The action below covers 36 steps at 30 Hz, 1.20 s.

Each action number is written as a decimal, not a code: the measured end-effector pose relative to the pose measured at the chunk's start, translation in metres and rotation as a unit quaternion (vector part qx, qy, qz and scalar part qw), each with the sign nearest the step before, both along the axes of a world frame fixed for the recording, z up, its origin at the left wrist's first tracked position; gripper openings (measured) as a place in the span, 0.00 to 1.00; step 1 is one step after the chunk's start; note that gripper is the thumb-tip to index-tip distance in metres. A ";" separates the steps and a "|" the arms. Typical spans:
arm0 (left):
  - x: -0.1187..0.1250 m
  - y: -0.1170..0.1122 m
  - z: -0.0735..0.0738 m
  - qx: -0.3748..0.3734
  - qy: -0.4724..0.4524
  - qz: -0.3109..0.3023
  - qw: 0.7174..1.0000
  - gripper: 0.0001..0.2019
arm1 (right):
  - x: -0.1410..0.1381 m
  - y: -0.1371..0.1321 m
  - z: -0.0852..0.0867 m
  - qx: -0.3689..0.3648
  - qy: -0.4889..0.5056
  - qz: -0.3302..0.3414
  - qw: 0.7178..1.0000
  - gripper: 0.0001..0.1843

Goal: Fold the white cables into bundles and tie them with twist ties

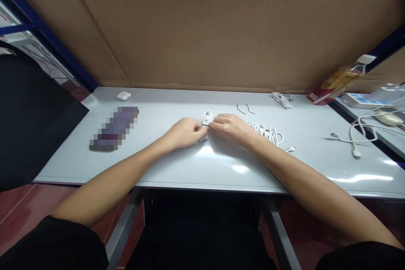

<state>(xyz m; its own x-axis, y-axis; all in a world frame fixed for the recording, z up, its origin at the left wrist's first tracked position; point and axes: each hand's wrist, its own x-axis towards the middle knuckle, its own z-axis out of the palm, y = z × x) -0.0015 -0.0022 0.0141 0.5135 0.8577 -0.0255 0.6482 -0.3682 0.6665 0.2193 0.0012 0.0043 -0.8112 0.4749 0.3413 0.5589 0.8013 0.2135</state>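
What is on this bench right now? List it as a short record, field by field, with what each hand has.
left hand: pinching the coiled white cable from the left
right hand: gripping the same coil from the right
coil: a dark tie seems wrapped round its middle
loose white cables: piled just right of the right hand
black twist ties: two, lying behind the hands
bundled cable: near the back wall
earbud case: back left
bottle: lying tilted at the right
table: pale grey, glossy
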 end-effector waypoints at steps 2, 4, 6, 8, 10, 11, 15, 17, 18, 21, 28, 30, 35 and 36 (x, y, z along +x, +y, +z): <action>-0.001 0.000 -0.001 0.035 0.018 0.012 0.999 0.23 | 0.001 0.001 -0.003 -0.012 0.003 -0.014 1.000 0.16; -0.002 0.000 0.001 0.061 0.027 0.027 0.997 0.20 | 0.001 0.001 -0.004 -0.041 0.013 -0.036 0.998 0.15; -0.004 -0.001 0.004 0.075 0.019 0.019 0.997 0.17 | 0.000 -0.001 -0.003 -0.078 0.027 -0.066 0.994 0.14; -0.006 -0.002 0.008 0.077 0.003 -0.021 0.997 0.16 | -0.002 -0.004 0.001 -0.114 0.039 -0.092 0.989 0.13; -0.007 -0.002 0.009 0.079 -0.004 -0.074 0.994 0.15 | -0.003 -0.009 0.007 -0.145 0.049 -0.109 0.982 0.12; -0.007 -0.002 0.009 0.084 -0.004 -0.095 0.992 0.14 | -0.002 -0.011 0.010 -0.160 0.053 -0.117 0.979 0.12; -0.006 0.000 0.004 0.100 0.001 -0.123 0.987 0.11 | 0.006 -0.014 0.023 -0.208 0.074 -0.152 0.963 0.10; -0.005 0.001 0.001 0.108 -0.002 -0.115 0.987 0.12 | 0.015 -0.011 0.029 -0.213 0.099 -0.171 0.957 0.11; -0.006 0.003 -0.001 0.116 -0.003 -0.106 0.988 0.13 | 0.021 -0.009 0.033 -0.207 0.117 -0.180 0.954 0.12; -0.008 0.010 -0.005 0.144 0.004 -0.058 0.988 0.14 | 0.040 -0.001 0.045 -0.175 0.177 -0.210 0.946 0.15; -0.017 0.030 -0.012 0.154 0.035 0.053 0.986 0.18 | 0.084 0.008 0.067 -0.188 0.193 -0.332 0.904 0.14; -0.018 0.033 -0.013 0.157 0.039 0.064 0.985 0.18 | 0.096 0.009 0.069 -0.223 0.154 -0.354 0.895 0.14; -0.018 0.034 -0.014 0.165 0.058 0.061 0.983 0.21 | 0.116 0.010 0.074 -0.369 0.044 -0.345 0.862 0.30; -0.018 0.033 -0.014 0.166 0.064 0.056 0.982 0.22 | 0.117 0.010 0.074 -0.391 0.027 -0.340 0.855 0.32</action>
<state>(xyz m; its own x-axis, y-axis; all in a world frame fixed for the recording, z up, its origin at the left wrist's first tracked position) -0.0191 0.0313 0.0002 0.4258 0.8807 0.2076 0.7683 -0.4731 0.4311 0.3361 0.0110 0.0782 -0.2502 0.9303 -0.2683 0.9441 0.1730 -0.2806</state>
